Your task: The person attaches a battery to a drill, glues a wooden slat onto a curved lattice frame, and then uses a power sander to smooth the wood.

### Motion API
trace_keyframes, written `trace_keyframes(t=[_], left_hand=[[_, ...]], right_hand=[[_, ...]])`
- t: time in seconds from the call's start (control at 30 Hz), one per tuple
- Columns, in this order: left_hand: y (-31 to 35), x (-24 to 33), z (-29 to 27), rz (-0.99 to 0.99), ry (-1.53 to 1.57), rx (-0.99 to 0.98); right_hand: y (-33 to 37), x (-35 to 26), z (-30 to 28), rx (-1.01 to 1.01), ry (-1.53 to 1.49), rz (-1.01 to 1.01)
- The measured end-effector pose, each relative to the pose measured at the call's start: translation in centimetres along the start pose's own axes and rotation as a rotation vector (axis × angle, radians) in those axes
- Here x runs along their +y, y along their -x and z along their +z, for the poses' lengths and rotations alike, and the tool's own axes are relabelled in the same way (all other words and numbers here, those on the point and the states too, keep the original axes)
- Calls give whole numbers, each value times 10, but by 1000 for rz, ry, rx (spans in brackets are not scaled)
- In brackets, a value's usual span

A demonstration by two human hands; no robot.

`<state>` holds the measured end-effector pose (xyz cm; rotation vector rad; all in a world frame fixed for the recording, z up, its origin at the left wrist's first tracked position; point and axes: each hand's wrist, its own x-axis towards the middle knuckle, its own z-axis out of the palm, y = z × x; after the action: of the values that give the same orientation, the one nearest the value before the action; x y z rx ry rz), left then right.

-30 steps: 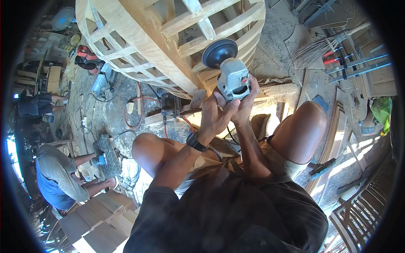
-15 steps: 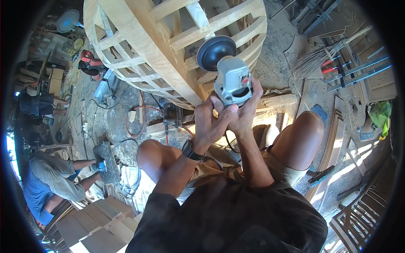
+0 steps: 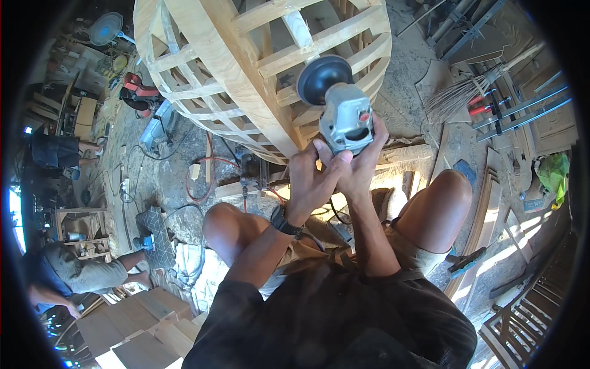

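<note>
Both hands grip a grey angle grinder [image 3: 346, 120] fitted with a round black sanding pad [image 3: 322, 80]. My right hand [image 3: 367, 161] wraps the right side of its body. My left hand [image 3: 310, 178], a dark watch on its wrist, closes on the lower left end with the thumb across. The palms hide the grinder's rear part. Beyond the grinder stands a large curved wooden frame [image 3: 212, 58] of crossed slats and a broad central rib. The pad lies in front of the slats; whether it touches them I cannot tell.
Hoses and cords lie on the dusty floor around an orange-red hose [image 3: 198, 198]. At right are a twig broom [image 3: 458, 98], bar clamps [image 3: 522, 114] and a slatted wooden piece [image 3: 522, 320]. Stacked boards [image 3: 144, 323] and a co-worker [image 3: 92, 273] are at lower left; a standing fan [image 3: 106, 29] is farther back.
The wooden frame, the grinder and my hands sit slightly farther right and lower in the picture. My grip looks the same. The co-worker at lower left has leaned farther toward the left.
</note>
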<state>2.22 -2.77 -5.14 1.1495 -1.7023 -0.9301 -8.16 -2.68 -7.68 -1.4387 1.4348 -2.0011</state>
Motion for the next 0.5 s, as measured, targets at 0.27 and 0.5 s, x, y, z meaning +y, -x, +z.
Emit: trace_keyframes(t=[0.27,0.5], left_hand=[[-20,18,-6,30,143,70],[-21,28,-5,-9,125,60]], right_hand=[[-35,-34,7,-10,-18,-7],[-42,-42,1,-71,39,29]])
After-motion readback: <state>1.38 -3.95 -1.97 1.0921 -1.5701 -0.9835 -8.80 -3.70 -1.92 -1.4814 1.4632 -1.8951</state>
